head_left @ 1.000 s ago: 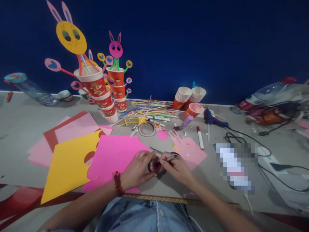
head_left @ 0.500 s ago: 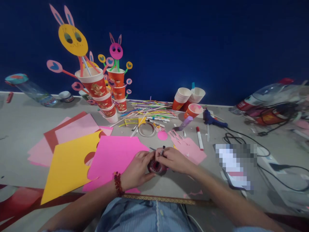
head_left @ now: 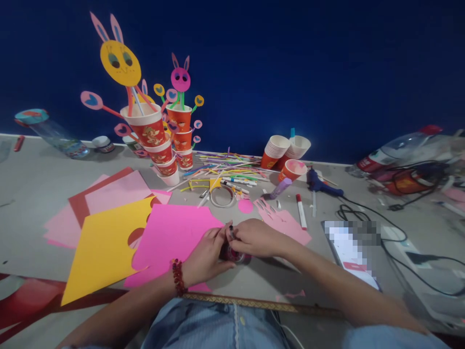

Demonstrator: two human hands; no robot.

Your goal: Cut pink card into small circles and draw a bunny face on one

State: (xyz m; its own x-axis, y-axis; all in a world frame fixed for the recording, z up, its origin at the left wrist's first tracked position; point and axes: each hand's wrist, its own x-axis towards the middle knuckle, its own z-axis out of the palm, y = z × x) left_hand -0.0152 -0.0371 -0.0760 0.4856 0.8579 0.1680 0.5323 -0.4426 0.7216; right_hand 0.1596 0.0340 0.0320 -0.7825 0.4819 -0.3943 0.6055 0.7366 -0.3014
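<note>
Dark blue wall [head_left: 327, 72], grey table [head_left: 32, 189]

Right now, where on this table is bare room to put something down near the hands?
Bare table lies far left, between the lying bottle and the paper sheets. A smaller patch sits before the right hand, bordered by the phone. Crowded: the straws, cup stack and cables.

No writing, label or number here is clear enough to read.
</note>
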